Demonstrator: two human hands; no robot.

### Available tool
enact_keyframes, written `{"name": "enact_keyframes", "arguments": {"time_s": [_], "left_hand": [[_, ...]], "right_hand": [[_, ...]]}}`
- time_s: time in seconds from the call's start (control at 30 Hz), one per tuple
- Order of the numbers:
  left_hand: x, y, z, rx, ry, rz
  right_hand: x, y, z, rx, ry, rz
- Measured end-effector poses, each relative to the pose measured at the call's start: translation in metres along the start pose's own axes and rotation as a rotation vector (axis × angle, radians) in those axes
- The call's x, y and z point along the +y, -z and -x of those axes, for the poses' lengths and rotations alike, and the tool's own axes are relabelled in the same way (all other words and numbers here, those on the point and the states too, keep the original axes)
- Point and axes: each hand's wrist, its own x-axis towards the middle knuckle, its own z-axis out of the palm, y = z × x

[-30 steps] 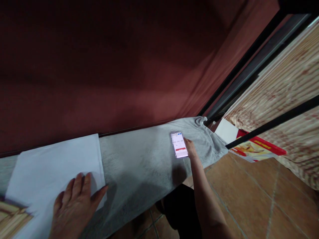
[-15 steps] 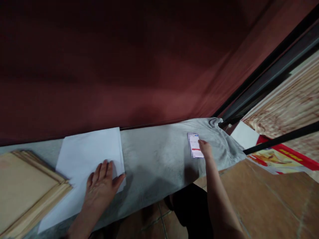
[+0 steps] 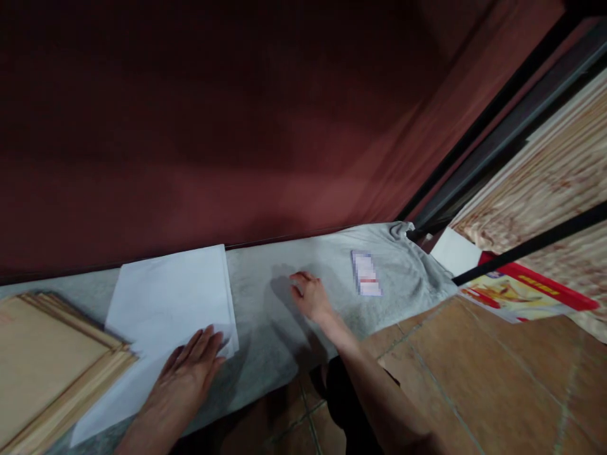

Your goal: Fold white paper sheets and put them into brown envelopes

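Note:
A stack of white paper sheets (image 3: 171, 297) lies on a grey cloth (image 3: 279, 328) that covers a narrow bench along a dark red wall. My left hand (image 3: 190, 373) rests flat on the near corner of the sheets, fingers stretched out. My right hand (image 3: 310, 297) hovers over the bare grey cloth between the sheets and a lit phone (image 3: 366, 273). Its fingers are loosely curled and hold nothing. The phone lies face up on the cloth, apart from the hand.
A pile of tan envelopes or boards (image 3: 42, 360) sits at the left end of the bench. Beyond the right end lie a white sheet (image 3: 455, 249) and a red and yellow printed packet (image 3: 516, 294) under a black bar (image 3: 531, 243). Terracotta floor tiles (image 3: 474, 385) run below.
My right hand has let go of the phone and moved left over the cloth. My left hand stays on the white sheets. The view has swung left, showing the tan pile.

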Motion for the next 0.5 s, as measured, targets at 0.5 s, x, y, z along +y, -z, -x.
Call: {"name": "enact_keyframes", "arguments": {"time_s": [0.5], "left_hand": [[0.12,0.035,-0.016,0.558,-0.468,0.093]], "right_hand": [[-0.033,-0.029,0.013,-0.332,-0.365,-1.109]]}}
